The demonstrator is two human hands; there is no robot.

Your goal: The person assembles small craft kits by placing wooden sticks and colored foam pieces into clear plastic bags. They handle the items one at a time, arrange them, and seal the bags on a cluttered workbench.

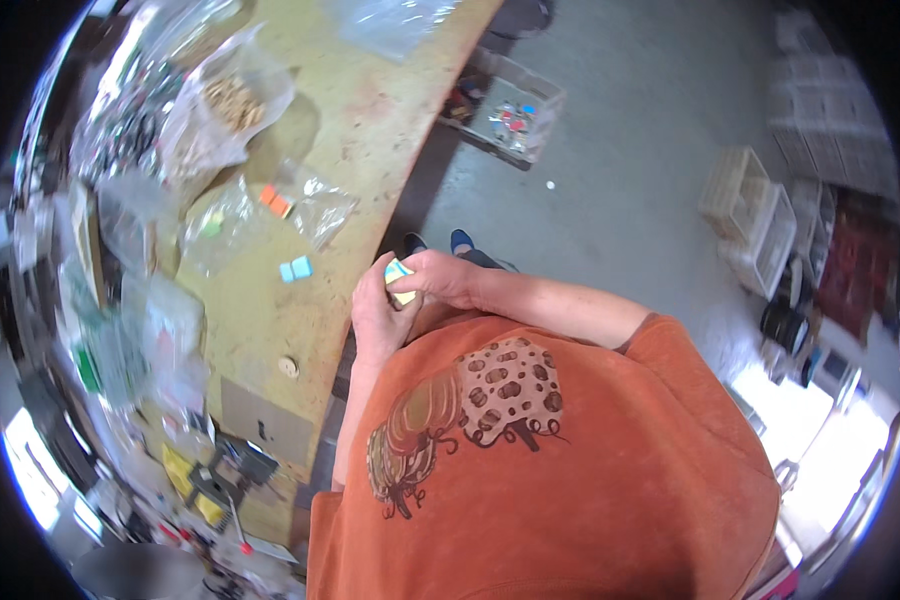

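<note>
Both hands meet in front of my body, just off the table's edge. Between them is a small pale-yellow block-like piece with blue and white along its top (400, 278); its exact kind is not clear. My left hand (373, 315) is closed around its left and lower side. From the other side, the fingers of my right hand (440, 278) press on it, partly covering it. On the table nearby lie a light-blue pair of small pieces (296, 269) and an orange piece (276, 201). Beside these are clear plastic bags (322, 210), one with something pale green inside.
The worn yellowish table (355, 120) runs along my left. On it are a bag of tan pieces (235, 103), a round wooden disc (288, 367) and a cardboard sheet (265, 422). A crate of small coloured pieces (515, 120) stands beyond; white crates (760, 220) stand right.
</note>
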